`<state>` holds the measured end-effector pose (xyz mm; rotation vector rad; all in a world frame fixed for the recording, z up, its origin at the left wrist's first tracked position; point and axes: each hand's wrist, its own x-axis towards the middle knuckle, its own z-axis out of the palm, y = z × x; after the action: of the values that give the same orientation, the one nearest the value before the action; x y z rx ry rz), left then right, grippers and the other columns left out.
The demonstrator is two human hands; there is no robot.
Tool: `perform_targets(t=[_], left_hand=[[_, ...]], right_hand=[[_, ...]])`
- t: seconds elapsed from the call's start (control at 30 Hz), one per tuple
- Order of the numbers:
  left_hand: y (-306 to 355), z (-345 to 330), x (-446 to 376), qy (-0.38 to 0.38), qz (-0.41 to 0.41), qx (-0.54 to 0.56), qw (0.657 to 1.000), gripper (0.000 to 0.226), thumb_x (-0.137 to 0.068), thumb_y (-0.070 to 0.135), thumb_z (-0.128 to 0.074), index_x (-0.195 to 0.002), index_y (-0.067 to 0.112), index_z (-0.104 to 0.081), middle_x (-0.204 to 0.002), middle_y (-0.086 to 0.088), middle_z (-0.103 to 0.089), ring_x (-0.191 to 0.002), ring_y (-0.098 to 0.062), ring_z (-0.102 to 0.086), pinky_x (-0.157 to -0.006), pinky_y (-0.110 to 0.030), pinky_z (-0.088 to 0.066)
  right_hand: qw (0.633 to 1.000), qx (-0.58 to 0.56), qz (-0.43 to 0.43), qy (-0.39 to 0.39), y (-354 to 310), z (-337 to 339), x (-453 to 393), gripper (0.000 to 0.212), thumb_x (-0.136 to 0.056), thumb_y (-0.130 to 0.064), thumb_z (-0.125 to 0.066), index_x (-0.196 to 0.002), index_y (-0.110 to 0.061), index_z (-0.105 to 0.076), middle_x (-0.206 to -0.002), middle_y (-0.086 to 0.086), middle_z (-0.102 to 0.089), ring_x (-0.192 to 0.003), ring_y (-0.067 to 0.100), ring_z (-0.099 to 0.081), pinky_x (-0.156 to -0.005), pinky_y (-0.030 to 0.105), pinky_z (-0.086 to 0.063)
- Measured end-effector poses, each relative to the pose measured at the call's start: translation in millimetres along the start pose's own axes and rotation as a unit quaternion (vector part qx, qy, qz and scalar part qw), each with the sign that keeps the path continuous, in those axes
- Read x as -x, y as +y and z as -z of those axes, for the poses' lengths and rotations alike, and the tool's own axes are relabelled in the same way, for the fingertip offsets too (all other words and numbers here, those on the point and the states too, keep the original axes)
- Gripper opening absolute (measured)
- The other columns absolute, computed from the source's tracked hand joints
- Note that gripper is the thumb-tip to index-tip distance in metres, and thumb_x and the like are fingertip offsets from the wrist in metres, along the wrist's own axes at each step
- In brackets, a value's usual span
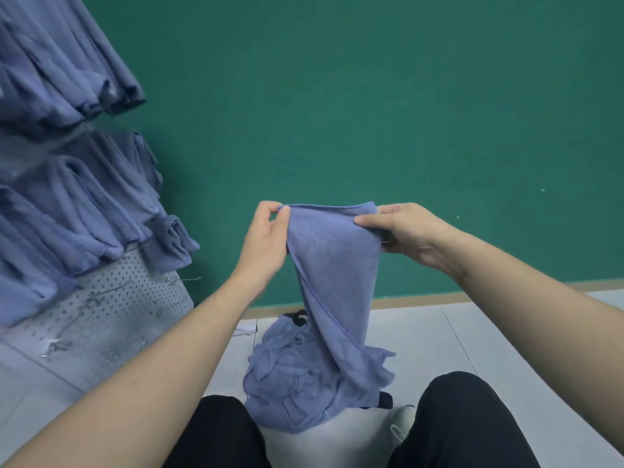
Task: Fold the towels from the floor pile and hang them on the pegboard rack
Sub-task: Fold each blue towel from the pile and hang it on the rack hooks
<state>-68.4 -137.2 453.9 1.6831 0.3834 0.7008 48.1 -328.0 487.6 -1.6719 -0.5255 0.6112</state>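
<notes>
A person sits or crouches facing a green wall (371, 96), looking down past their own dark-trousered knees (466, 423). Both bare hands are raised in front of the wall, holding one blue towel (332, 265) by its top edge. The left hand (266, 238) pinches the left corner between thumb and fingertips, the other fingers loosely curled. The right hand (401, 231) pinches the right corner, thumb on the near face and fingers tucked behind the cloth. The edge between them is pulled fairly straight, which looks like a way of finding the corners and letting the cloth hang flat before a fold.

The towel drops from the hands in a twisted drape, and its lower end lies on or against the pile (290, 383) of crumpled blue towels on the pale floor (472, 332), at the foot of the wall and between the knees. So it is lifted only partly clear, and likely needs raising or shaking to untwist.

Left of the wall stands the pegboard (111, 315), a grey perforated panel with small metal hooks. Its upper part carries rows of folded blue towels (84, 211) draped over pegs; the lower holes show bare. Judging by this, much of the work is done, with a modest pile left
</notes>
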Motion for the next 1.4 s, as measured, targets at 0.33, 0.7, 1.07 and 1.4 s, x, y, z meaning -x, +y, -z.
perform_targets(t=[0.33,0.7,1.07,1.4], left_hand=[[58.3,-8.1,8.4,0.013,0.1,0.104,0.99,0.015,-0.103,0.038,-0.048,-0.106,0.025,-0.057,-0.088,0.002,-0.057,-0.076,-0.014,-0.048,-0.07,-0.031,-0.04],[36.3,-27.3,74.2,-0.192,0.086,0.177,0.961,0.044,-0.083,0.006,-0.075,-0.116,0.036,-0.073,-0.127,0.002,-0.07,-0.113,-0.012,-0.065,-0.096,-0.029,-0.053],[45.3,-24.3,54.5,-0.09,0.205,0.341,0.913,0.044,-0.096,-0.004,-0.053,-0.139,0.007,-0.055,-0.131,-0.013,-0.066,-0.12,-0.025,-0.064,-0.099,-0.034,-0.054],[48.7,-2.9,55.5,-0.024,0.239,0.355,0.903,0.027,-0.1,0.008,-0.053,-0.123,0.019,-0.063,-0.108,-0.009,-0.07,-0.08,-0.018,-0.073,-0.067,-0.031,-0.058]], right_hand=[[0.953,0.194,0.182,0.144,-47.5,-18.9,25.3,0.028,-0.105,-0.041,-0.041,-0.102,-0.014,-0.049,-0.088,-0.012,-0.053,-0.08,0.003,-0.05,-0.074,0.023,-0.04],[0.98,-0.152,-0.043,0.121,-49.9,-32.3,25.5,0.015,-0.104,-0.025,-0.05,-0.096,-0.013,-0.053,-0.088,0.012,-0.063,-0.068,0.021,-0.063,-0.054,0.025,-0.054],[0.986,-0.158,0.025,-0.046,-13.7,-22.5,48.4,0.031,-0.097,-0.027,-0.06,-0.124,-0.042,-0.064,-0.126,-0.004,-0.068,-0.118,0.015,-0.064,-0.098,0.034,-0.052],[0.996,-0.081,0.034,0.009,-4.4,-33.9,47.7,0.028,-0.097,-0.008,-0.059,-0.111,-0.026,-0.074,-0.111,-0.014,-0.075,-0.101,0.005,-0.069,-0.084,0.022,-0.055]])
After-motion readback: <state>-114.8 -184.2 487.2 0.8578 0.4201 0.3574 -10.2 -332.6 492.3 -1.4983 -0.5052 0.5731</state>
